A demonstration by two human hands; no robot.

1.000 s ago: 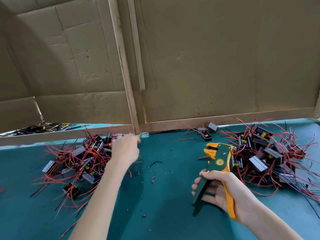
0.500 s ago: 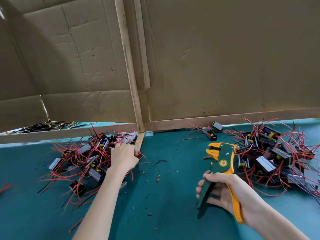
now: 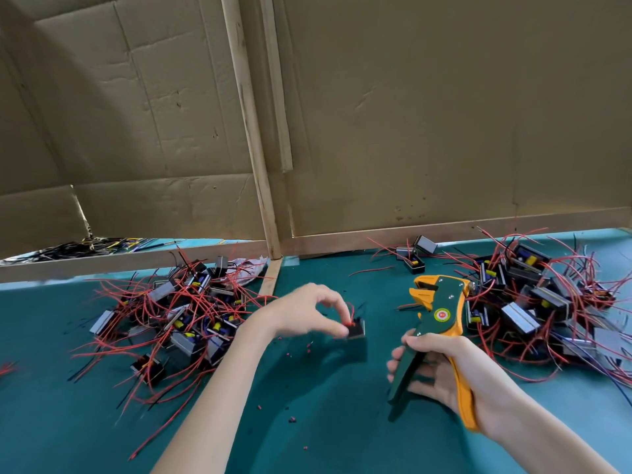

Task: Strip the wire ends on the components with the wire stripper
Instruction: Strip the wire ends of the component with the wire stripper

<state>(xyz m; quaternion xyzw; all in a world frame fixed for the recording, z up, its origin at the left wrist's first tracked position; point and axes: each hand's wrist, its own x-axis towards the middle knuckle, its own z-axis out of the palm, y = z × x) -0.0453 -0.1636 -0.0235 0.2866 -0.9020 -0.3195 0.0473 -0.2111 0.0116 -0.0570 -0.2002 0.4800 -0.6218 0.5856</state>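
Observation:
My left hand [image 3: 307, 311] pinches a small black component [image 3: 356, 329] with red wires, held just above the green table at centre. My right hand [image 3: 444, 367] grips the handles of the green and orange wire stripper [image 3: 436, 316], whose jaws point up and stand a short way right of the component. A pile of components with red wires [image 3: 181, 313] lies at the left. A second pile of such components [image 3: 533, 302] lies at the right.
Cardboard walls with a wooden frame [image 3: 260, 165] close off the back of the green table [image 3: 325, 422]. Small red insulation bits [image 3: 292, 420] dot the middle. Three stray components [image 3: 415, 256] sit near the back wall. Black and yellow wires [image 3: 78, 248] lie beyond the left rail.
My left hand left the left pile and came to the centre holding one component. My right hand with the stripper stayed in about the same place.

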